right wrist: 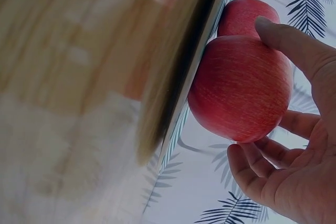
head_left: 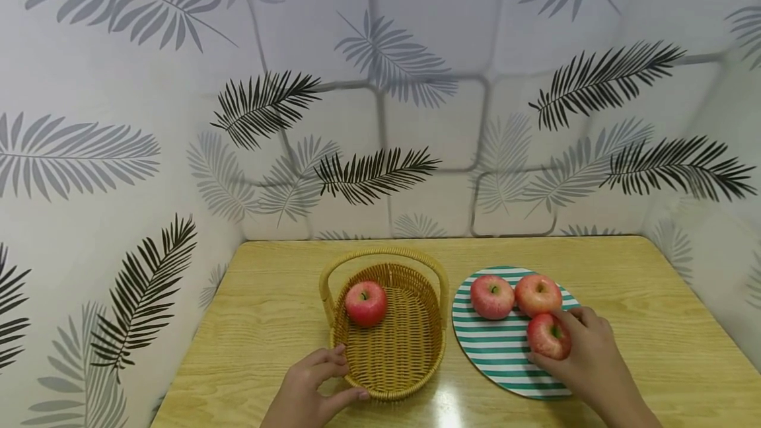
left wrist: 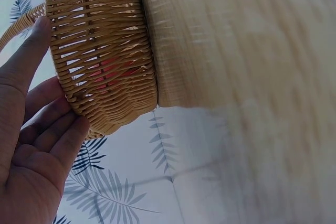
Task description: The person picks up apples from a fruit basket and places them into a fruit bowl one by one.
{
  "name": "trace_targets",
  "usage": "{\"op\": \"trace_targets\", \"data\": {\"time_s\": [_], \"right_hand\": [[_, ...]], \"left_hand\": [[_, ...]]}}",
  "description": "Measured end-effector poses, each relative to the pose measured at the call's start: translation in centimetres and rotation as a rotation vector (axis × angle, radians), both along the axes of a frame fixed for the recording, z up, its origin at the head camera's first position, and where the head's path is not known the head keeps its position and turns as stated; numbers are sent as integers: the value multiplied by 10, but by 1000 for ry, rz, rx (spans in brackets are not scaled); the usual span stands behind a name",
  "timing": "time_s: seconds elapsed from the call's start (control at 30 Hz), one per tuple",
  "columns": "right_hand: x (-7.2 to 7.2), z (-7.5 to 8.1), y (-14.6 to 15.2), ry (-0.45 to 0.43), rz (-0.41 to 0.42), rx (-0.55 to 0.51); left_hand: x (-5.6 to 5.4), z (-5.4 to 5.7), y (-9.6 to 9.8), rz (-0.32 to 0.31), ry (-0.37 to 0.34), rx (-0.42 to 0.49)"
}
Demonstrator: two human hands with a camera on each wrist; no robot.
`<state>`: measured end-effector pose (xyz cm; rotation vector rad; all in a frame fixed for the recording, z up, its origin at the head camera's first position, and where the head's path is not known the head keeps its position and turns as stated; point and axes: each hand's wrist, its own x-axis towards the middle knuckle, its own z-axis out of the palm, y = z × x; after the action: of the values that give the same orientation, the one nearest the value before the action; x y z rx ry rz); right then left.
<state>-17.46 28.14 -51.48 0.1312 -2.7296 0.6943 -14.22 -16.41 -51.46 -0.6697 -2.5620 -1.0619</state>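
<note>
A round wicker basket (head_left: pixel 395 349) with an arched handle stands on the table, one red apple (head_left: pixel 366 304) inside it. My left hand (head_left: pixel 312 385) holds its near left rim, the thumb (left wrist: pixel 37 40) and fingertips set apart along the edge. On the right lies a round plate (head_left: pixel 493 352) with green and white stripes. My right hand (head_left: pixel 588 352) grips a red apple (right wrist: pixel 241 87) between thumb and fingers, close over the plate. Two more apples, one pinkish red (head_left: pixel 492 297) and one paler (head_left: pixel 538 294), sit side by side at the plate's far part.
The pale wood table (head_left: pixel 279 283) reaches back to a wall (head_left: pixel 428 203) with a leaf pattern. The basket's handle (head_left: pixel 383 253) arches over its far part. A narrow strip of table lies between basket and plate.
</note>
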Motion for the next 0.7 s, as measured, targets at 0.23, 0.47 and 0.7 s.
{"op": "trace_targets", "data": {"time_s": [0.23,0.47,0.7], "right_hand": [[1,0,-1,18,14,1],[2,3,-5,50,24,16],[3,5,-12,107,52,18]], "left_hand": [[-1,-1,1,-14,51,1],[-3,-3,0,-20,77,-1],[-4,-4,1,-16,61,1]]}}
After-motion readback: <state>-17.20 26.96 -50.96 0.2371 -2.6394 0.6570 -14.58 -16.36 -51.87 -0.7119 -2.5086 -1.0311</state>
